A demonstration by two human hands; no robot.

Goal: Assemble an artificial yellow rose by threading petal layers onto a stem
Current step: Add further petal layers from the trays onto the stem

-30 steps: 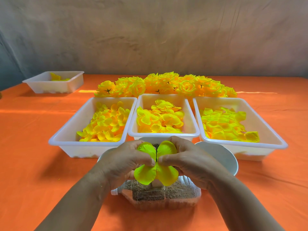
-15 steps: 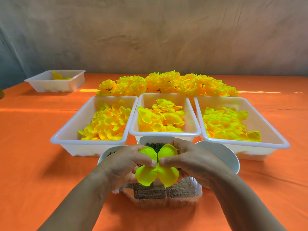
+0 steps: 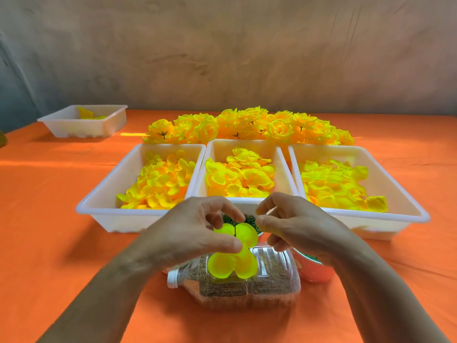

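A four-lobed yellow petal layer [image 3: 232, 261] sits threaded on a thin dark stem [image 3: 234, 225] that sticks up through its centre, above a clear sand-filled bottle [image 3: 272, 276] lying on its side. My left hand [image 3: 195, 233] holds the layer, thumb pressed across its middle and fingers curled behind its top. My right hand [image 3: 299, 231] hovers just right of the stem, off the petals, with thumb and forefinger close together and nothing visible between them.
Three white trays of loose yellow petals stand behind: left [image 3: 99, 206], middle [image 3: 282, 167], right [image 3: 408, 206]. Finished yellow roses [image 3: 247, 125] lie beyond them. A small tray [image 3: 113, 125] sits far left. A bowl of green pieces [image 3: 251, 221] and an orange cup [image 3: 314, 271] flank the bottle.
Both hands were pinching the petal layer at its centre. My right hand has let go and drawn up to the right, the stem tip now shows above the layer.
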